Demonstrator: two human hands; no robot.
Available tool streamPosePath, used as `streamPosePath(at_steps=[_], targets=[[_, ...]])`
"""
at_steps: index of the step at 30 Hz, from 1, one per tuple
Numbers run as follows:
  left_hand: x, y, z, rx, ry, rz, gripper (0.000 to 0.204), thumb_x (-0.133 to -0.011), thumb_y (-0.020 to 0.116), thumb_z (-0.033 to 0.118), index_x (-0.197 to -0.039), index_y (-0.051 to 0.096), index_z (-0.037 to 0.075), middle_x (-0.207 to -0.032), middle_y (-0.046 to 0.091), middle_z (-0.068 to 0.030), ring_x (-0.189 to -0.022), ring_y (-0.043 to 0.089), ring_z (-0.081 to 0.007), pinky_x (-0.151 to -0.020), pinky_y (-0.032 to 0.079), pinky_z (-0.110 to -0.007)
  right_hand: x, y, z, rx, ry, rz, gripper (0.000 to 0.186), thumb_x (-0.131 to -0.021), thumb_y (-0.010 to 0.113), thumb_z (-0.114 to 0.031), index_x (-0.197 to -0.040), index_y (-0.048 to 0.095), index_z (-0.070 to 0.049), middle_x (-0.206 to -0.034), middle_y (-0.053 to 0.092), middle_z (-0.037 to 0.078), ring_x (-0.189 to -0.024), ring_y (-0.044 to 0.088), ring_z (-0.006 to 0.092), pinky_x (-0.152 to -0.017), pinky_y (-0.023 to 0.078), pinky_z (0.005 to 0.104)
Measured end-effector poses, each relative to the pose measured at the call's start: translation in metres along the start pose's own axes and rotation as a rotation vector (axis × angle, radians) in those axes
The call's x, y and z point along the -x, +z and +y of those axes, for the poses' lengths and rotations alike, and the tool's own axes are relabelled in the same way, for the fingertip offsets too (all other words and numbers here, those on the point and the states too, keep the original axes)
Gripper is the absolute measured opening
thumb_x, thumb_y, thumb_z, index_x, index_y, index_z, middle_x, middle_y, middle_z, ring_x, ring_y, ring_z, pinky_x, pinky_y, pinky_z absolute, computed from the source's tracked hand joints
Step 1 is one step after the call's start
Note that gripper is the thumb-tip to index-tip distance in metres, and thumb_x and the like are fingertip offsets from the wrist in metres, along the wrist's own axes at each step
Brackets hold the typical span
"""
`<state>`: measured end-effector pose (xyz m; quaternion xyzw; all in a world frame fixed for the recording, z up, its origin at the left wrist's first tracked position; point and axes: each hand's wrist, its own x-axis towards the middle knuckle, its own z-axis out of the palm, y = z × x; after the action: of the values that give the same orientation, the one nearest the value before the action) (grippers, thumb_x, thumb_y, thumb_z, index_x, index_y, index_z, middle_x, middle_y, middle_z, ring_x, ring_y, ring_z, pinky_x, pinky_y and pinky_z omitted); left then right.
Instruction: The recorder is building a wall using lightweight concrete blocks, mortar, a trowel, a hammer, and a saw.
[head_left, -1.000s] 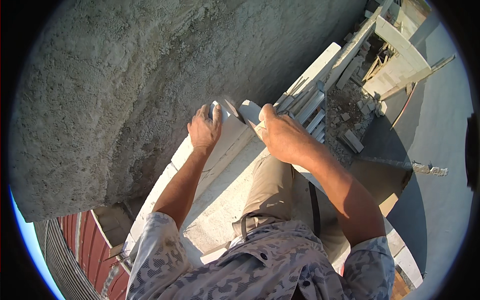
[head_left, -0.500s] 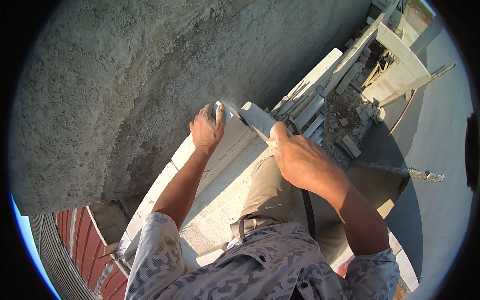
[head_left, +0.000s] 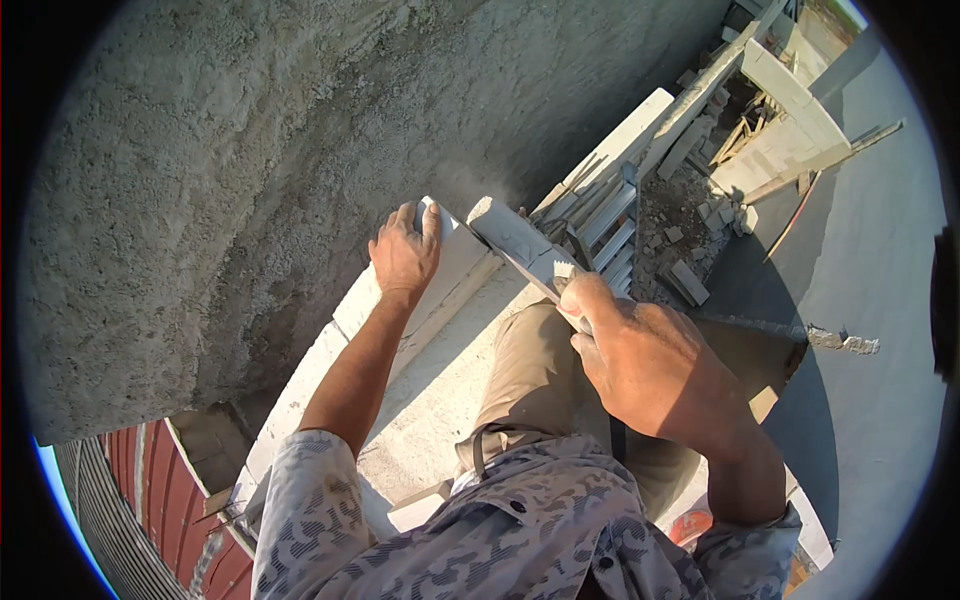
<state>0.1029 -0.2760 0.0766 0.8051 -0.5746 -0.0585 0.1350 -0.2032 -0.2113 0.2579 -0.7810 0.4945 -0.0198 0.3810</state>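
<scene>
The right hand (head_left: 645, 355) is clenched around one end of a saw (head_left: 528, 270), whose blade slants up-left into the white block (head_left: 452, 268). Just left of it, the left hand (head_left: 408, 252) rests on the block, thumb parted from fingers.

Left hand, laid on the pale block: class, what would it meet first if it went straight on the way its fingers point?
Beyond the pale block under it, the left hand would probably meet the rough grey surface first; the depth of any gap between is unclear.
</scene>
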Motion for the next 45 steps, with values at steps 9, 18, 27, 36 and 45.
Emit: streamPosePath(at_steps=[9,18,27,36,45], targets=[[-0.004,0.006,-0.003,0.003,0.022,0.008,0.061,-0.104,0.044,0.057,-0.131,0.065,0.006,-0.129,0.067,-0.0185,-0.124,0.061,-0.0374,-0.104,0.042,-0.054,0.163,0.007,0.042,-0.272,0.077,0.711,0.048,-0.089,0.068,-0.007,-0.134,0.052,0.0,-0.099,0.069,0.014,-0.083,0.069,0.0206,-0.074,0.053,0.0316],[-0.007,0.009,-0.007,0.031,-0.001,0.012,0.067,-0.102,0.044,0.061,-0.135,0.062,0.006,-0.134,0.065,-0.018,-0.128,0.059,-0.0376,-0.108,0.04,-0.054,0.348,0.128,0.053,-0.403,0.676,1.553,0.049,-0.096,0.073,-0.019,-0.14,0.057,-0.005,-0.086,0.066,0.002,-0.061,0.048,0.0025,-0.055,0.034,0.0166],[0.025,0.034,0.013,0.271,0.738,0.292,0.052,-0.098,0.063,0.031,-0.141,0.054,0.003,-0.146,0.05,-0.0235,-0.138,0.046,-0.0422,-0.115,0.035,-0.055,0.481,0.303,0.05,-0.106,0.868,2.101,0.035,-0.099,0.072,-0.023,-0.119,0.066,0.005,-0.094,0.067,0.007,-0.08,0.06,0.0132,-0.068,0.051,0.0279],[0.036,0.156,0.051,0.157,0.916,-0.189,0.075,-0.093,0.068,0.032,-0.157,0.037,0.008,-0.162,0.033,-0.0232,-0.151,0.029,-0.0463,-0.121,0.028,-0.058,0.484,0.403,0.032,0.028,1.134,2.304,0.028,-0.098,0.075,-0.023,-0.103,0.067,0.002,-0.068,0.053,-0.001,-0.057,0.044,0.0069,-0.049,0.034,0.0257],[0.089,0.149,0.03,-0.131,0.29,-0.617,0.092,-0.094,0.062,0.056,-0.164,0.024,0.01,-0.168,0.024,-0.02,-0.143,0.048,-0.0389,-0.113,0.042,-0.053,0.486,0.511,0.01,-0.123,1.424,2.143,0.043,-0.097,0.074,-0.03,-0.118,0.066,0.007,-0.105,0.071,0.018,-0.086,0.069,0.0253,-0.068,0.057,0.0364]])
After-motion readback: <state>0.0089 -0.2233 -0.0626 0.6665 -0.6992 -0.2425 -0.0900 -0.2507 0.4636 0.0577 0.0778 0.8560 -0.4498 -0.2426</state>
